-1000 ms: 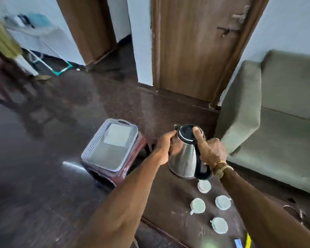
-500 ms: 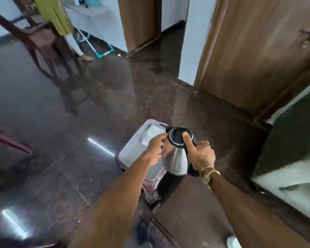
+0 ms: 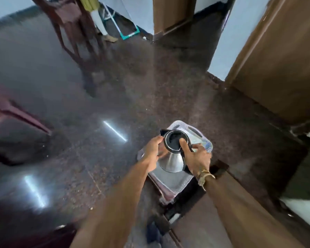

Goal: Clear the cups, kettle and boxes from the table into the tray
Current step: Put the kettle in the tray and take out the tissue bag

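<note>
A steel kettle (image 3: 172,162) with a black lid and handle hangs directly over the white perforated tray (image 3: 174,183), which rests on a maroon stool. My left hand (image 3: 153,153) presses against the kettle's left side. My right hand (image 3: 197,158) grips its black handle, thumb on the lid rim. Whether the kettle's base touches the tray floor I cannot tell. The cups and boxes are out of view.
The brown table (image 3: 204,224) edge shows at the bottom, right of the stool. Dark glossy floor lies all around. Wooden chairs (image 3: 73,27) stand at the upper left, a wooden door (image 3: 283,56) at the upper right, a sofa edge (image 3: 304,210) at the far right.
Both hands carried the kettle left from above the table to over the tray and lower. My view swung left and down, so the cups on the table dropped out of sight.
</note>
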Demonstrator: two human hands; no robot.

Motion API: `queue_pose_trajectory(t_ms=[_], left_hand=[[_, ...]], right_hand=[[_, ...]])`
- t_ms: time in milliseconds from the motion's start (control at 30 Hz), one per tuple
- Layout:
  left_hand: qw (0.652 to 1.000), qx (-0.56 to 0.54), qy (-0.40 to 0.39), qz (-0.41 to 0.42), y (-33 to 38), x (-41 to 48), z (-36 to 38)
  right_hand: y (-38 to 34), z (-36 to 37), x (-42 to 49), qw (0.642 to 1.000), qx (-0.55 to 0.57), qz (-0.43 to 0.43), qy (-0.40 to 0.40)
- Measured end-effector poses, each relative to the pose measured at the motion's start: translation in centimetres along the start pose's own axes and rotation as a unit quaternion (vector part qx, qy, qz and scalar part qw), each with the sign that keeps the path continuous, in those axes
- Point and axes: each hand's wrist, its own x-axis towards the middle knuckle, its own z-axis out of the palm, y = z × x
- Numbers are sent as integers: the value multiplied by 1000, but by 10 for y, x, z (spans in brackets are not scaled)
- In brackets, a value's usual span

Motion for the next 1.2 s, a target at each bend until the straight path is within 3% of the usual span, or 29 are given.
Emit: queue_pose_trajectory(t_ms=[200,400,1200], left_hand=[[999,-35,-9,-4,-7,9,-15],[1000,4,-31,2,-23,20,-24],[1000,-10,-23,1,-64,45,-36]], right_hand=[[10,30,2,999,38,27,-22],[21,43,7,999,12,24,-30],[58,69,9,999,9,19,-44]])
